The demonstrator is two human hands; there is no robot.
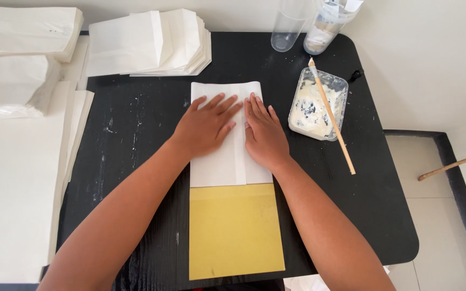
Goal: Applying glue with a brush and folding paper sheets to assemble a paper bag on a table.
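Already folded: both side flaps of the white paper sheet (227,161) are turned inward and overlap in a narrow strip down the middle, under my palms.
Room: pale wall behind the desk, light floor tiles to the right, a dark border running along them, a thin wooden stick (454,164) lying on the tiles.
Desk: black top (130,134), streaked with dried white smears, rounded corners.
Left side stock: large flat white sheets (12,183) and bundled paper (17,32) stacked beside the desk.
Finished pile: folded white bags (146,43) fanned at the far edge, which I take as work done.
Yellow board (235,231): lies under the sheet, its lower half showing toward me.
Left hand (206,126): flat, fingers spread wide, pressing the left flap, holding nothing.
Right hand (262,132): flat, fingers close together, pressing the seam.
Still left, by my reading: the bottom end looks unfolded, and the board is not yet out.
Paste tray (319,105): clear plastic, white glue inside, just right of my hand.
Brush (333,118): wooden handle resting across the tray.
Containers (308,24): two clear ones at the far edge.
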